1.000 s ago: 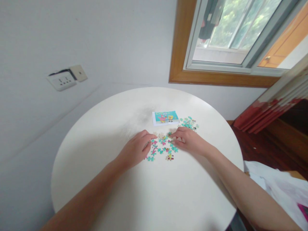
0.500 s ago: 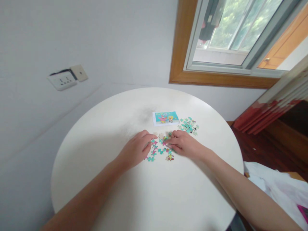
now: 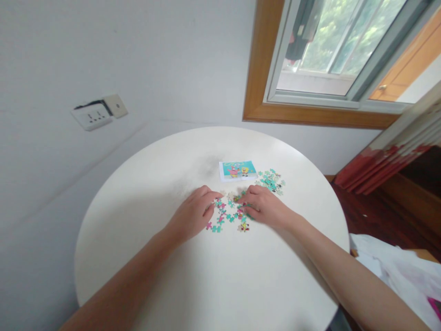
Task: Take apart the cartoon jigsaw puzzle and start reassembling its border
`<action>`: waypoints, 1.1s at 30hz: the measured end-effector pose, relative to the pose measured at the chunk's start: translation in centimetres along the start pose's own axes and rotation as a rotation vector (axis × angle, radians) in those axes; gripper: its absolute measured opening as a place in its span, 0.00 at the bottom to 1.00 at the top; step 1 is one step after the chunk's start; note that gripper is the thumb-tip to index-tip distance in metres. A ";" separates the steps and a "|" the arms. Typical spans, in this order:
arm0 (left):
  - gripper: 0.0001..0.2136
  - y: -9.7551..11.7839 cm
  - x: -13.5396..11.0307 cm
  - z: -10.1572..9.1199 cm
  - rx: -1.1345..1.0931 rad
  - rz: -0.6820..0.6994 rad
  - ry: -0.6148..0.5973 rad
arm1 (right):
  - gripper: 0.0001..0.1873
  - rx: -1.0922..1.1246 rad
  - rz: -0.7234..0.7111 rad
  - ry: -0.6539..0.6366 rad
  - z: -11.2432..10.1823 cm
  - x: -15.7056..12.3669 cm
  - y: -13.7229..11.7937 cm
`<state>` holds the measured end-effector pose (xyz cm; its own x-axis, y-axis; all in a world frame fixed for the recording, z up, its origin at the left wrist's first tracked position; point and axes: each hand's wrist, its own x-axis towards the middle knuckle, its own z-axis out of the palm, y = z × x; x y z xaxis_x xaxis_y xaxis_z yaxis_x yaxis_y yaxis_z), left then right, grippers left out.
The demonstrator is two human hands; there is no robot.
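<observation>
A scatter of small teal, pink and yellow puzzle pieces (image 3: pixel 230 216) lies on the round white table (image 3: pixel 213 276). My left hand (image 3: pixel 193 215) rests palm down at the scatter's left edge, fingers curled, index tip touching pieces. My right hand (image 3: pixel 263 208) sits on the right side of the scatter, fingers bent and pressed onto pieces near the middle. Whether either hand pinches a piece is hidden. A second small heap of pieces (image 3: pixel 270 179) lies behind my right hand. A small cartoon picture card (image 3: pixel 237 169) lies flat beyond both hands.
The table stands against a white wall with a socket plate (image 3: pixel 92 115) on the left. A wood-framed window (image 3: pixel 330 69) is at the upper right. Red and white fabric (image 3: pixel 389 151) and a white plastic bag (image 3: pixel 396 271) lie to the right of the table.
My right hand has slid left over the scatter toward my left hand. My left hand has stayed almost still.
</observation>
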<state>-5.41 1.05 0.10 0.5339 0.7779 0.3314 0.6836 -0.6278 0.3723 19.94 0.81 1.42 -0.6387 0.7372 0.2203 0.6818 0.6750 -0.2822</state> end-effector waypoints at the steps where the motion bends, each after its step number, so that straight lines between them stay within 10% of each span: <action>1: 0.16 -0.1 0.0 0.0 0.007 -0.003 0.004 | 0.14 -0.014 0.019 0.012 0.0 0.0 0.0; 24: 0.20 -0.7 0.0 -0.1 0.003 -0.106 0.006 | 0.21 -0.076 0.160 0.150 1.9 0.9 0.2; 33: 0.17 0.0 0.1 0.7 0.078 0.072 0.026 | 0.18 -0.043 0.136 0.130 1.1 0.7 0.2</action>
<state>-5.02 1.18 -0.46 0.5711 0.7289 0.3776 0.6810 -0.6775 0.2778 19.18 1.43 0.49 -0.4902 0.8175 0.3023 0.7752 0.5674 -0.2777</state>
